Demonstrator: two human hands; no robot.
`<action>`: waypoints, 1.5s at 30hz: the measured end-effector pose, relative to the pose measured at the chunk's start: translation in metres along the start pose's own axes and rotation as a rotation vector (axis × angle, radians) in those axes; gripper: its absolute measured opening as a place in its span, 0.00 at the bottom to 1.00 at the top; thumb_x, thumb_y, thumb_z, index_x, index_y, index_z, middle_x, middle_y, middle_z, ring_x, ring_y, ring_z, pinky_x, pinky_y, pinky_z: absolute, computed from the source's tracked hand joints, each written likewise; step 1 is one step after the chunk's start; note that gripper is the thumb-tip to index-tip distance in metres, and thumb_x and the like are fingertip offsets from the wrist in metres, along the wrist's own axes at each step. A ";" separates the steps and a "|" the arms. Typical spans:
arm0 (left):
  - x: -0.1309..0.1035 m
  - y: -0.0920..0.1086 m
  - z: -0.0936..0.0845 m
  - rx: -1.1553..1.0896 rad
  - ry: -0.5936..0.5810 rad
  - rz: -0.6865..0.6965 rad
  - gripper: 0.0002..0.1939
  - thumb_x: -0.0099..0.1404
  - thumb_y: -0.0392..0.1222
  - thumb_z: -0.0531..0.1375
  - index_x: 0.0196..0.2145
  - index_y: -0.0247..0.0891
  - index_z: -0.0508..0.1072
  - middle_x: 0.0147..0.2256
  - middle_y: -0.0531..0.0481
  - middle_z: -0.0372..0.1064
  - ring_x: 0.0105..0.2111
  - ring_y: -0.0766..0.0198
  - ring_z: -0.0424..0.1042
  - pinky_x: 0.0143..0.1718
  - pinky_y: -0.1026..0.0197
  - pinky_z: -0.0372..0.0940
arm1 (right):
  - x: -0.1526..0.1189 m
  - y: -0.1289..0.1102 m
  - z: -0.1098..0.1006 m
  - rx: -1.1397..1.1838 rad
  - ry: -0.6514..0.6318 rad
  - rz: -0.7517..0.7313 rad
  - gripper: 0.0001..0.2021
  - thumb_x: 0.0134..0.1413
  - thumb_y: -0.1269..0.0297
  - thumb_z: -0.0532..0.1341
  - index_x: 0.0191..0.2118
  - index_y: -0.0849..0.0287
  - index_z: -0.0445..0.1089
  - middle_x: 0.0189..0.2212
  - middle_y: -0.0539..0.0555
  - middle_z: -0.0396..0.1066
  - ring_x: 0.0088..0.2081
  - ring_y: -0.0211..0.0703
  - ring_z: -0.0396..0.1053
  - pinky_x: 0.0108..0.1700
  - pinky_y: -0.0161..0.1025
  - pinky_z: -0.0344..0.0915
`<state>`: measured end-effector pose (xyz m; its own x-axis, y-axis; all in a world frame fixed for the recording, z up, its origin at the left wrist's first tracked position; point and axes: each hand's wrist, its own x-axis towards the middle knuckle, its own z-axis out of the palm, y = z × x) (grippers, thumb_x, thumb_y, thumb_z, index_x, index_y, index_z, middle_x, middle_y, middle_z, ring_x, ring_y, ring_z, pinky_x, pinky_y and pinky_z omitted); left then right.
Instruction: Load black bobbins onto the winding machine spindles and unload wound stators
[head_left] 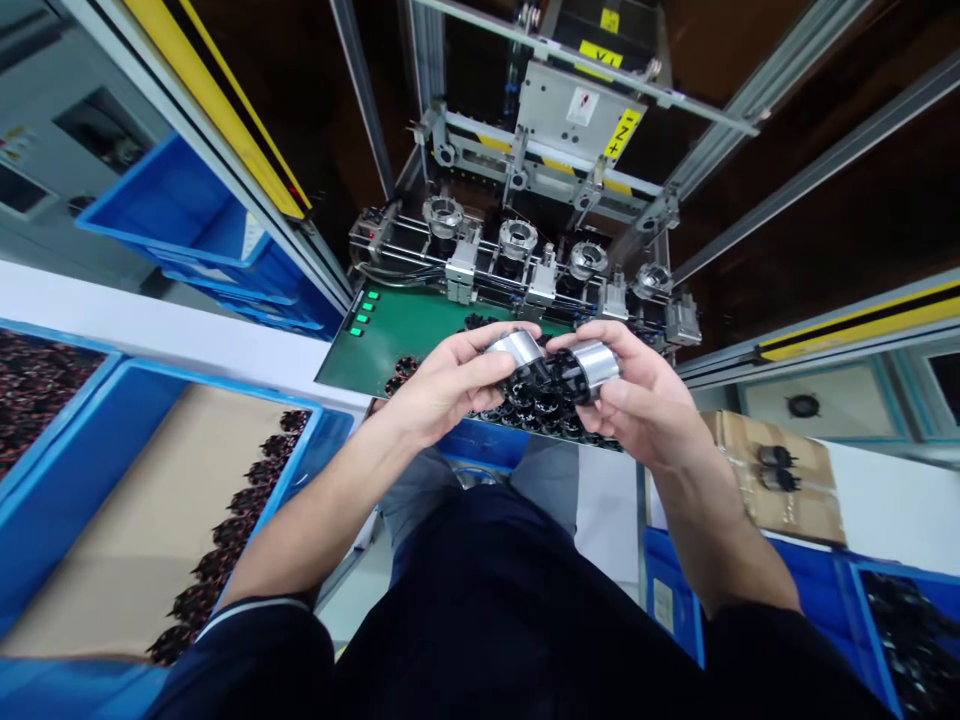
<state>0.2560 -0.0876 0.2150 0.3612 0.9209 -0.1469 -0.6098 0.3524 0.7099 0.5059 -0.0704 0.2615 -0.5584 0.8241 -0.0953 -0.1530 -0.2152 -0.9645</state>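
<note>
The left hand (pixel 450 385) is gripping a shiny metal-sleeved motor stator (pixel 519 352) with black windings; the right hand (pixel 637 400) is clamping a matching cylinder (pixel 592 365) — both raised together, nearly touching, above the green machine tray (pixel 405 325).

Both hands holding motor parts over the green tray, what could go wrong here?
1. The left hand and right hand each hold a silver motor part in fingertips only; one could slip onto the black parts lying on the green tray.
2. The two parts meet end to end; they may knock or scratch.
3. The machine fixtures sit just beyond the hands; possible pinch hazard.
</note>
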 end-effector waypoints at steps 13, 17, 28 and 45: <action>0.028 0.007 -0.026 0.121 0.019 0.061 0.30 0.55 0.62 0.87 0.49 0.46 0.90 0.35 0.56 0.78 0.19 0.79 0.62 0.19 0.71 0.63 | 0.031 0.011 -0.013 -0.095 0.059 0.077 0.30 0.65 0.47 0.81 0.64 0.46 0.73 0.65 0.57 0.78 0.28 0.35 0.71 0.25 0.38 0.68; 0.040 0.011 -0.041 0.194 0.056 0.037 0.27 0.57 0.59 0.86 0.48 0.44 0.91 0.47 0.49 0.85 0.22 0.77 0.68 0.20 0.70 0.67 | 0.044 0.012 -0.023 -0.094 0.160 0.056 0.27 0.60 0.47 0.83 0.57 0.46 0.75 0.55 0.54 0.79 0.30 0.37 0.72 0.27 0.38 0.69; 0.078 0.022 -0.073 0.250 0.126 0.052 0.24 0.59 0.50 0.85 0.50 0.41 0.91 0.40 0.50 0.82 0.21 0.73 0.73 0.22 0.66 0.70 | 0.080 0.020 -0.061 -0.219 0.237 0.034 0.25 0.59 0.52 0.84 0.60 0.46 0.83 0.47 0.55 0.75 0.30 0.36 0.67 0.29 0.40 0.69; 0.213 0.085 -0.186 1.356 0.255 0.396 0.37 0.53 0.62 0.84 0.57 0.45 0.90 0.28 0.60 0.80 0.33 0.60 0.79 0.58 0.50 0.79 | 0.228 0.081 -0.213 -0.938 0.396 -0.340 0.46 0.46 0.25 0.81 0.60 0.56 0.83 0.57 0.66 0.81 0.31 0.44 0.75 0.35 0.52 0.82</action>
<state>0.1506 0.1696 0.1158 0.1071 0.9743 0.1980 0.5450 -0.2241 0.8079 0.5399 0.2121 0.1089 -0.2746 0.9124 0.3034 0.5304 0.4069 -0.7437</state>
